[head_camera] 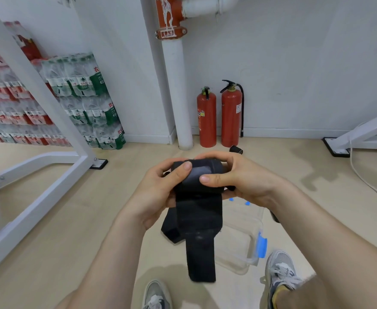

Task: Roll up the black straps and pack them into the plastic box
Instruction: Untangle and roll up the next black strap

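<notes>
A wide black strap (199, 219) is partly rolled, and its loose tail hangs down between my arms. My left hand (158, 192) grips the roll's left end, thumb on top. My right hand (238, 177) grips the right end, thumb pressed on the front of the roll. The clear plastic box (241, 239) with blue latches stands on the floor below my right wrist, partly hidden by the strap. Another black strap (170, 230) lies on the floor behind the hanging tail. A small rolled black strap (236, 149) lies near the fire extinguishers.
Two red fire extinguishers (219, 117) stand at the wall beside a white pipe (178, 90). Packs of bottled water (87, 99) are stacked at the left. White metal frames (38, 166) stand left and right. A white cable (365, 181) runs across the floor. My shoes (281, 273) are below.
</notes>
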`<state>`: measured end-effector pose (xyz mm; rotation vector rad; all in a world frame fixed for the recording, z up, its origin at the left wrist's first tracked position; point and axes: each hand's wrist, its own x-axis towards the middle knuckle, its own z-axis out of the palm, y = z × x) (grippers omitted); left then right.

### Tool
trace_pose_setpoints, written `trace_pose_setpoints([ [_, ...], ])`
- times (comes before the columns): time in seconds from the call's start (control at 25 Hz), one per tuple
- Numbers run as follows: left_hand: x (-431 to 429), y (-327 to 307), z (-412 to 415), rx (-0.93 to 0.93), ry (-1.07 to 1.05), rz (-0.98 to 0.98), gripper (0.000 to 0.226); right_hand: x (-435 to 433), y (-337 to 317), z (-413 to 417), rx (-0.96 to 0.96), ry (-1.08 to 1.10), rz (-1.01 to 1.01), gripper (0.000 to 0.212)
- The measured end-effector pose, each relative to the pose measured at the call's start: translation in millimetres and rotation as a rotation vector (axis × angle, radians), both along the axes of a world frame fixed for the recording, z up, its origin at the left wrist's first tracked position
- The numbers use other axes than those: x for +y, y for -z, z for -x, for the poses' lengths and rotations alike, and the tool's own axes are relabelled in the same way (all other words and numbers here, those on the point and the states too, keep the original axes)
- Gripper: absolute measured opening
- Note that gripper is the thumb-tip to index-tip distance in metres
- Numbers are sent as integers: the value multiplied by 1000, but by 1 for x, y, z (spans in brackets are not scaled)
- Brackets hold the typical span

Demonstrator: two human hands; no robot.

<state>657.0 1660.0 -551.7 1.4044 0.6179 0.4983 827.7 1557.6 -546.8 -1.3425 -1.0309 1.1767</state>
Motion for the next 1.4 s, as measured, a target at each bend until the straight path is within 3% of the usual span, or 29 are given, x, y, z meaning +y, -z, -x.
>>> trace_pose_setpoints([
  [0.12,2,4,-1,-61,-50,-16,43,-5,-7,-5,51,-92,64,44],
  [0.32,2,7,2,-47,26,-52,43,-13,-15,-12,-61,-211,283,48],
  [0.56,-6,8,-8,-52,-170,77,70,-4,-11,-6,79,103,200,23],
  [0.68,-6,13,-8,103,-187,91,47,-2,-12,-6,175,241,169,15],
  [0.8,-14,15,-10,133,-99,103,20,-1,-12,-7,265,263,157,11],
  [0.96,-22,19,-18,94,-232,58,16,2,-5,-7,322,243,96,37],
  [1.08,-31,18,-20,132,-319,-31,8,6,2,-7,319,392,55,27],
  [1.16,-38,18,-19,192,-387,-126,12,8,3,-5,241,467,-3,32],
  [1.28,-41,15,-13,122,-405,-208,28,6,4,6,-66,448,-100,41],
  [1.4,-35,7,0,-11,-286,-187,16,6,4,16,-218,356,-199,45],
])
